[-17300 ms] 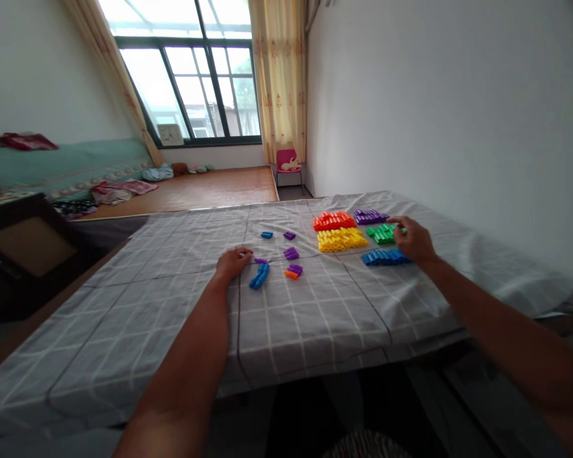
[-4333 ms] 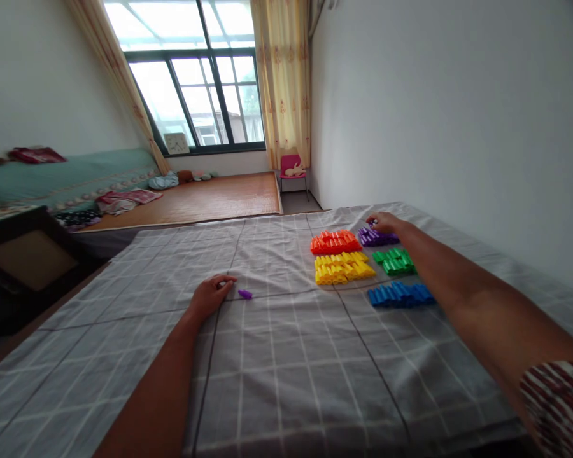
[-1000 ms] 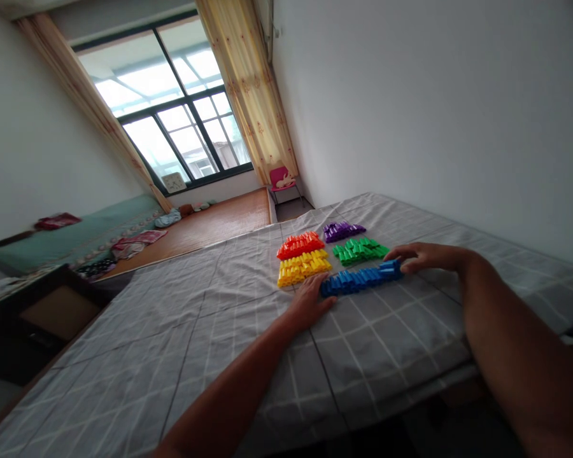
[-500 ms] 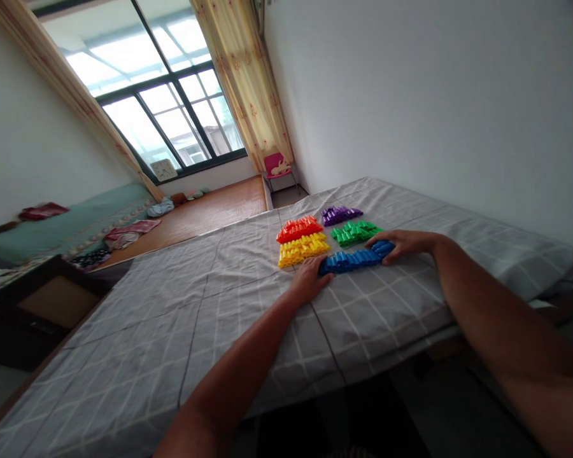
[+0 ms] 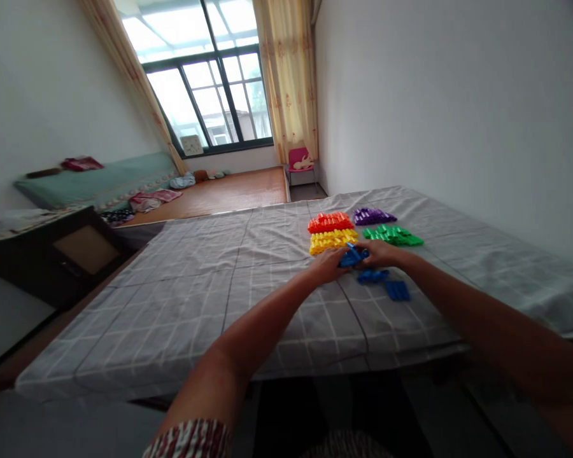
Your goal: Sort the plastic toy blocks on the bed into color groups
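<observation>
Hands: two; the left hand (image 5: 328, 266) and right hand (image 5: 381, 253) pinch the held blue bunch (image 5: 353, 256) between them.
Blue bunches: three; the held blue bunch in the grip, the middle blue bunch (image 5: 373, 276) just nearer the person, the flat blue bunch (image 5: 398, 291) nearest.
Pointing: the held blue bunch has one bit poking up; its long axis is hard to tell.
Other piles: four, red-orange (image 5: 330, 222), yellow (image 5: 333, 241), purple (image 5: 373, 217), green (image 5: 392, 235).

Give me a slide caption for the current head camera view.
Left hand and right hand hold blue pieces, with red pile, yellow pile, green pile and purple pile nearby.
</observation>
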`<state>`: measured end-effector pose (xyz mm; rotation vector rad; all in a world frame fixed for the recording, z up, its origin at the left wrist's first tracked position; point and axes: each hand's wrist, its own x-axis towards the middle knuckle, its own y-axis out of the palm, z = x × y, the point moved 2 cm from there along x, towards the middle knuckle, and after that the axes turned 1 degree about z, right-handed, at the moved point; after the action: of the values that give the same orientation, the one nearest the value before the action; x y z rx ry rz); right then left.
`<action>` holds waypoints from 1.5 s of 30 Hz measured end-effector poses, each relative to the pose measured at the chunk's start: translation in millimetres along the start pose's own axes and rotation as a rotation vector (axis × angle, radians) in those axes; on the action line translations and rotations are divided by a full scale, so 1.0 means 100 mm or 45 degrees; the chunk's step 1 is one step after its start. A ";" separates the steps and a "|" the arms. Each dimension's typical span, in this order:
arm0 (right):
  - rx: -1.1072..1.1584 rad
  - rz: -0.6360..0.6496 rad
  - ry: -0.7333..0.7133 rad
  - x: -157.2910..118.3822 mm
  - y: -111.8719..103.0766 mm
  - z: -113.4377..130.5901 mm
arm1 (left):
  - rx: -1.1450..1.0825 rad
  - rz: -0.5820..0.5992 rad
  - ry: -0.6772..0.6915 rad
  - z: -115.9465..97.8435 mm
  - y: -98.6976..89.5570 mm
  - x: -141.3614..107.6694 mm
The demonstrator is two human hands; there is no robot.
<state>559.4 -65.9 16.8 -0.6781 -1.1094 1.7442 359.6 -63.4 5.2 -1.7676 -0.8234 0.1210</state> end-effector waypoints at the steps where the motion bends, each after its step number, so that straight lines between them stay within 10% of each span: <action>1: -0.016 -0.012 -0.007 0.12 0.05 0.12 | 0.004 -0.009 -0.037 0.08 -0.08 -0.06; 13: 0.698 0.194 -0.120 1.70 0.65 1.55 | 0.100 -0.373 -0.624 1.31 -1.22 -1.32; 17: 0.811 0.190 -0.216 1.68 0.38 1.75 | 0.210 -0.488 -0.751 1.56 -1.32 -1.63; 21: 0.531 0.028 -0.164 1.28 -0.14 1.44 | 0.272 -0.501 -0.714 1.67 -1.29 -1.74; 27: 0.192 0.212 0.303 0.07 -0.64 0.56 | 0.398 -0.586 -0.733 1.74 -1.31 -1.69; 33: 0.162 0.464 0.603 -0.83 -0.34 0.34 | 0.531 -0.660 -0.883 1.62 -1.31 -1.68; 39: 0.143 0.107 0.212 -0.22 0.04 0.66 | 0.595 -0.539 -0.758 1.25 -1.29 -1.43; 45: 0.500 -0.211 -0.070 0.59 -0.21 0.77 | 0.509 -0.453 -0.466 0.81 -1.23 -0.95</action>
<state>480.8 -38.2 71.3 -0.2904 -0.7994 1.7746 193.1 -37.8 53.8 -1.2180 -1.2686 0.3542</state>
